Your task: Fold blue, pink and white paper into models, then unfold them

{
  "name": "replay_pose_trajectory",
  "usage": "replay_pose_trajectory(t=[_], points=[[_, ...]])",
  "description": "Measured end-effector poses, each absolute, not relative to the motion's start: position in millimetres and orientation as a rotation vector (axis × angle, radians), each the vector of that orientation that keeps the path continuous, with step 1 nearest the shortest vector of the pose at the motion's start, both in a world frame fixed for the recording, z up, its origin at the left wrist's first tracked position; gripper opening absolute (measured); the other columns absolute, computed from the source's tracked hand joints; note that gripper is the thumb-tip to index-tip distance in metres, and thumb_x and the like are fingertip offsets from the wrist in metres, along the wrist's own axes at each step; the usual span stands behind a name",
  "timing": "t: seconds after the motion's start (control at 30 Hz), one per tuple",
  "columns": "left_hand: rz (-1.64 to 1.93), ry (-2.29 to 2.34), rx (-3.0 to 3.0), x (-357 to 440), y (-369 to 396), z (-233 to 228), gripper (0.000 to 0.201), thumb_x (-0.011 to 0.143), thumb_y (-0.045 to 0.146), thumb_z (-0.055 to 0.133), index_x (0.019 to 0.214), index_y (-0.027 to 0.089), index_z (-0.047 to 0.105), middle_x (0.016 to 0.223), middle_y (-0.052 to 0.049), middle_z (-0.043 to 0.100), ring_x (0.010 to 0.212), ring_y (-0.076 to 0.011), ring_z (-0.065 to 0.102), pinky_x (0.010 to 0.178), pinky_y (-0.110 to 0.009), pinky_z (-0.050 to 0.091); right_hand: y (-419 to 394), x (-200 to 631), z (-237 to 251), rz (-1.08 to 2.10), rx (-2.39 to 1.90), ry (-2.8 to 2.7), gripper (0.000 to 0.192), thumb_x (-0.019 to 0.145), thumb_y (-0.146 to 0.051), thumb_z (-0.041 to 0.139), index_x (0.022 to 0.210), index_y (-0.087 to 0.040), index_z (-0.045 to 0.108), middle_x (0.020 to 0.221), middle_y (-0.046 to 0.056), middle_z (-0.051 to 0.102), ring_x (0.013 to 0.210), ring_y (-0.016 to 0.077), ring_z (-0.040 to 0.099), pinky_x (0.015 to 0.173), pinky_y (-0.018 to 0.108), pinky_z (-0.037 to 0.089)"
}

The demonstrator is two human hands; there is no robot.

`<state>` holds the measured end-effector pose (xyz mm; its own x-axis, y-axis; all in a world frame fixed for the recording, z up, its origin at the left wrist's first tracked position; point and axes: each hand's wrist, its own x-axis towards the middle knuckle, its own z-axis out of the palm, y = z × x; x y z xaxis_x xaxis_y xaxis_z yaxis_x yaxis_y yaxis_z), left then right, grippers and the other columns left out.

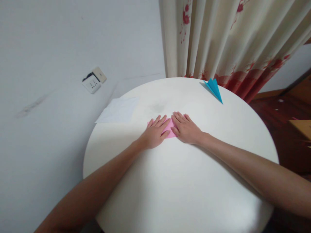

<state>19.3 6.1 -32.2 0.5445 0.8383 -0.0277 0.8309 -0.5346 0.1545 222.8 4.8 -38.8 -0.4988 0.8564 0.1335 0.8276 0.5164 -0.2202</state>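
Evidently a fold is being pressed flat: both hands lie palm-down on a pink paper (169, 128) near the middle of the round white table (182, 194). The left hand (155, 132) and right hand (186, 127) rest flat with fingers extended and close together — gripping nothing, only pressing. Most of the sheet is hidden under them (its exact shape cannot be told). Next, I judge, comes firming the crease — with steady, even pressure.

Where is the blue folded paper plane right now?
The blue folded paper plane lies at the far right edge of the round white table, near the floral curtain, beyond the right hand.
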Motion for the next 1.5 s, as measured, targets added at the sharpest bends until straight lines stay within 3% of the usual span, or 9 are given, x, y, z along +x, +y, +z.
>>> replay_pose_trajectory(t=[0.37, 0.83, 1.5], points=[[0.103, 1.438, 2.626, 19.9, 6.5, -33.8, 0.064, 0.101, 0.047, 0.029, 0.156, 0.015, 0.025, 0.165, -0.008, 0.018, 0.153, -0.0289, 0.011, 0.121, -0.056, 0.015, -0.4, 217.5, -37.4, 0.164, -1.280, -2.600, 0.060, 0.101, -0.031, 0.028, 0.150, 0.003, 0.033, 0.159, 0.022, 0.029, 0.149, 0.0319, 0.025, 0.121, 0.050, 0.022], [0.089, 1.441, 2.642, 20.0, 6.7, -34.2, 0.063, 0.100, 0.048, 0.029, 0.156, 0.020, 0.024, 0.165, -0.007, 0.019, 0.153, -0.0299, 0.012, 0.120, -0.058, 0.016, 5.0, 223.1, -35.5, 0.228, -1.374, -2.550, 0.061, 0.101, -0.038, 0.029, 0.152, -0.003, 0.033, 0.160, 0.018, 0.027, 0.150, 0.0287, 0.023, 0.121, 0.050, 0.022], [0.117, 1.417, 2.645, 18.1, 7.6, -35.4, 0.064, 0.100, 0.048, 0.029, 0.157, 0.019, 0.020, 0.164, -0.010, 0.019, 0.152, -0.0304, 0.013, 0.120, -0.056, 0.016, -1.0, 218.8, -35.4, 0.220, -1.203, -2.628, 0.059, 0.101, -0.031, 0.028, 0.151, 0.000, 0.032, 0.159, 0.021, 0.028, 0.150, 0.0302, 0.023, 0.122, 0.050, 0.020]])
